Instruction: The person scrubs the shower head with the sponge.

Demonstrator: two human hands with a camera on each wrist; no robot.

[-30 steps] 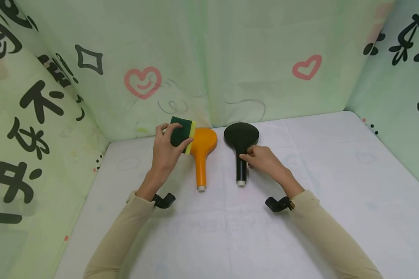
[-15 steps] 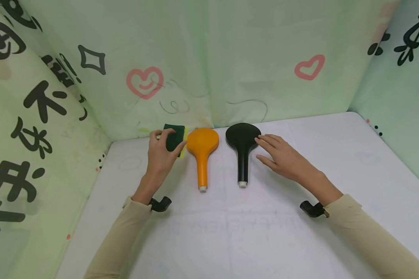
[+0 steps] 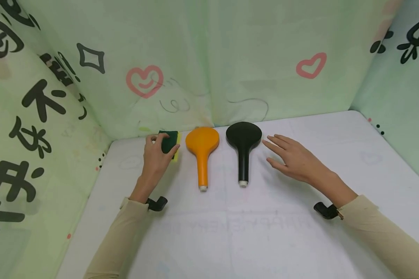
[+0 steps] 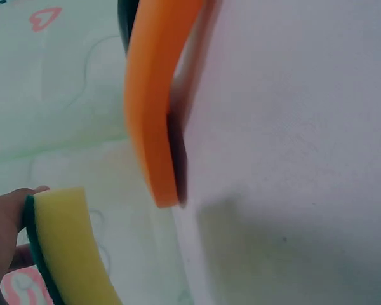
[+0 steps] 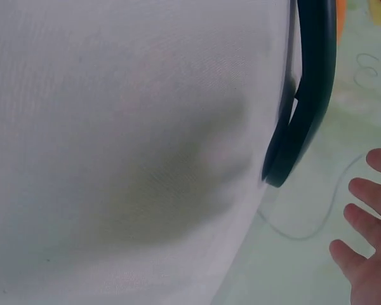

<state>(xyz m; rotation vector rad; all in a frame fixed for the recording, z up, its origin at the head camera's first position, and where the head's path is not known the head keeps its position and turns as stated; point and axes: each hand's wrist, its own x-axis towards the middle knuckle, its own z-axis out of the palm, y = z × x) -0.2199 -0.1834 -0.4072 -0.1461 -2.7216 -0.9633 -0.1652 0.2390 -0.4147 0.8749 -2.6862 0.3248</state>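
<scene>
In the head view my left hand (image 3: 154, 158) pinches a green and yellow sponge (image 3: 169, 142) between thumb and fingers, left of the orange shower head (image 3: 202, 138). The left wrist view shows the yellow side of that sponge (image 4: 70, 241), apart from the orange shower head (image 4: 149, 101). A black shower head (image 3: 243, 135) lies to the right of the orange one, both with handles toward me. My right hand (image 3: 298, 162) is off to the right of the black shower head, fingers spread and holding nothing. The right wrist view shows those fingers (image 5: 371, 190) apart from the black shower head (image 5: 314, 82).
A white cloth covers the table (image 3: 227, 240). Right behind the shower heads, a pale green curtain (image 3: 244, 58) with drawn hearts rises at the back edge. Similar printed curtains stand at both sides. Each wrist carries a small black camera mount (image 3: 157, 204).
My right hand has let go of the black shower head's handle and moved right with its fingers spread. The left hand has shifted left and slightly down with the sponge, away from the orange shower head.
</scene>
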